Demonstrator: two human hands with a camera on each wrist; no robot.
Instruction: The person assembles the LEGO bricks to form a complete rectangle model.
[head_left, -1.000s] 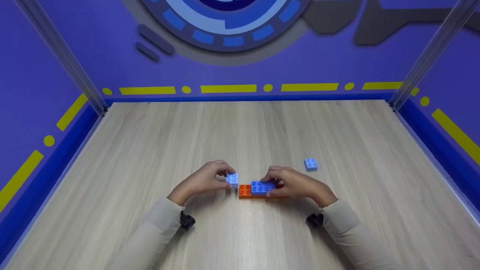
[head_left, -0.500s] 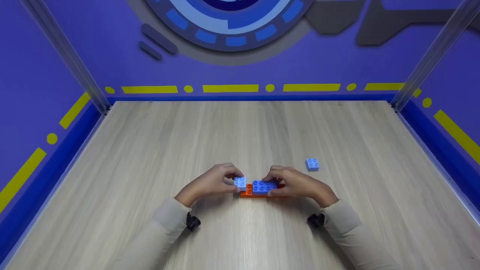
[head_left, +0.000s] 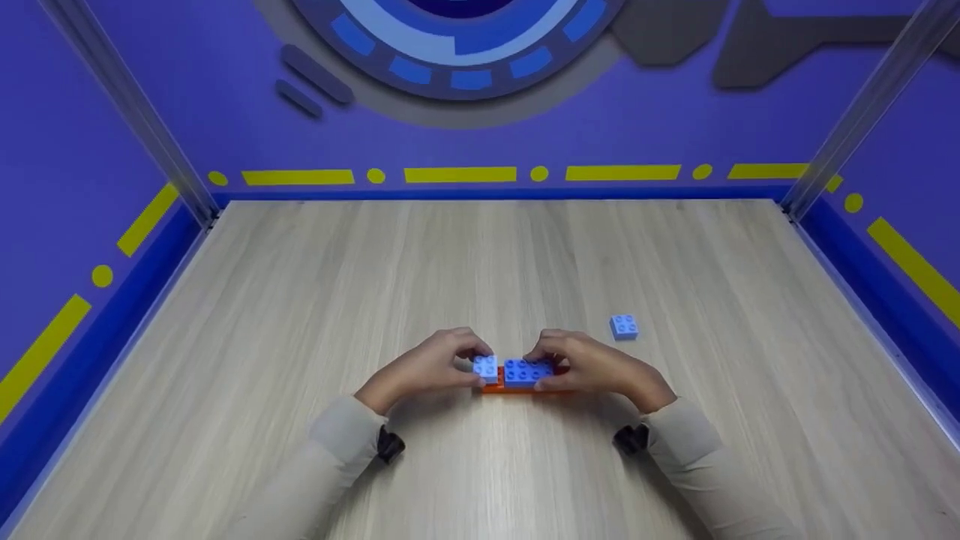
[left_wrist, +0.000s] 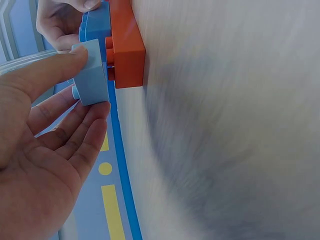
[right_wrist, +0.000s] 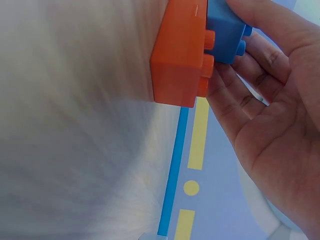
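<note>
An orange building brick (head_left: 500,377) lies lengthwise on the table, its studs facing up. On its middle sits a darker blue brick (head_left: 519,373), which my right hand (head_left: 592,364) grips between thumb and fingers. My left hand (head_left: 427,367) pinches a light blue square brick (head_left: 485,367) over the left end of the orange one. In the left wrist view the light blue brick (left_wrist: 92,75) is slightly tilted, and a gap shows between it and the orange studs. Bare studs show at the right end of the orange brick (right_wrist: 177,75) in the right wrist view.
A second light blue square brick (head_left: 623,327) lies on the wooden table (head_left: 375,262), behind and to the right of the hands. Blue panels (head_left: 480,142) with yellow marks stand along the table's back and sides.
My left hand has moved right with the light blue brick, from beside the orange brick to over its left end. My right hand has kept its grip on the darker blue brick.
</note>
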